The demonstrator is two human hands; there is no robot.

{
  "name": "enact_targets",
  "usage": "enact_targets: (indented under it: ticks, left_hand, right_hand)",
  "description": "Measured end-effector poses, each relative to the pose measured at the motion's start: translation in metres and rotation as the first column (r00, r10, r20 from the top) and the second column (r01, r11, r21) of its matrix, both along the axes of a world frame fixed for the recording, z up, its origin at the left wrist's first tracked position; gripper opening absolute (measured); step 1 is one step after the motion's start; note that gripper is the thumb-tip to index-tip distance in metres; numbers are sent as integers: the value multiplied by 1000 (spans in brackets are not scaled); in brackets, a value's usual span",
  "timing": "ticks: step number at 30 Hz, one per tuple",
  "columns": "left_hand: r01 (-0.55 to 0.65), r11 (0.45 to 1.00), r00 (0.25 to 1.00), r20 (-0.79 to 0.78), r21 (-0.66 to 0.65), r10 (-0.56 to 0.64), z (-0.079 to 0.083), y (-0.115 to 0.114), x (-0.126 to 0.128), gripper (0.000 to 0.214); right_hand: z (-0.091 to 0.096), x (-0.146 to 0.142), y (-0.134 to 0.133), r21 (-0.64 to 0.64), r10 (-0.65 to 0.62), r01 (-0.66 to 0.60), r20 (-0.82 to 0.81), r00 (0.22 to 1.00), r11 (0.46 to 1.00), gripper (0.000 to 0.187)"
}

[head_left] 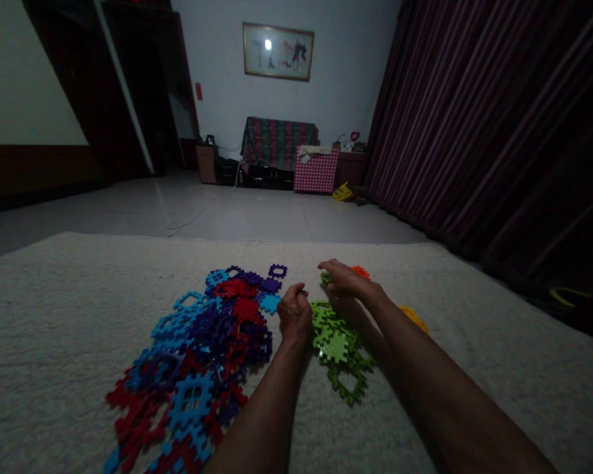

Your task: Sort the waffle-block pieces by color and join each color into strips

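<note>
My left hand [295, 313] is curled closed above the cover, between a mixed pile and a green pile of plastic gear-edged building tiles. Whatever it may hold is hidden. My right hand [343, 278] reaches out palm down beyond the green pile, its fingers stretched to the left. Under those fingers a green tile [325, 279] shows in part. Several green tiles [334, 347] overlap between my forearms. To the left lies the mixed pile, with blue tiles [192, 399], red tiles [246, 309] and purple tiles [212, 329]. A light blue tile [269, 303] is nearest my left hand.
Orange tiles [360, 271] show behind my right hand, and yellow tiles [414, 317] beyond my right forearm. Everything lies on a cream quilted cover [79, 296]. Past its far edge are a tiled floor [267, 214], a cloth-draped cabinet [316, 171] and dark curtains [449, 118].
</note>
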State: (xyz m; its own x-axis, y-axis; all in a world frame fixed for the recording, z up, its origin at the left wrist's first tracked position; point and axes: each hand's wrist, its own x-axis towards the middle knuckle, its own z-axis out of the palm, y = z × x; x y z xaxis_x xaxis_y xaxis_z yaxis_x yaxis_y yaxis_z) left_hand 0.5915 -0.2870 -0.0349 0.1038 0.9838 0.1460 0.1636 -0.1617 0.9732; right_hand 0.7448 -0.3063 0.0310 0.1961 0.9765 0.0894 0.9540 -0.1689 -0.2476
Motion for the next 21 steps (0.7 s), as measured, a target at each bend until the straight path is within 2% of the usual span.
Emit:
enact_targets:
  ticks: [3,5,9,13,16,21]
  left_hand:
    - [-28,997,996,85,-65,34,-1,3,0,38]
    - [-51,992,987,146,-111,67,-2,5,0,41]
    - [-76,985,973,205,-153,107,-2,8,1,42]
    - [-80,983,970,214,-165,114,-3,9,1,42]
    - [-82,984,970,213,-159,116,-2,8,1,42]
    - [-96,985,971,206,-145,125,3,4,-2,42]
  right_hand:
    - [16,-18,-20,-113,91,-94,-36,995,989,48]
    - [20,-32,-35,-143,130,-140,-73,989,980,50]
    - [18,-58,-52,-182,170,-176,-51,984,967,62]
    - [12,-75,-50,-230,150,-135,52,987,964,44]
    - [13,-76,-49,-236,150,-131,63,987,963,39]
    - [16,-57,-49,-154,185,-194,-73,980,969,50]
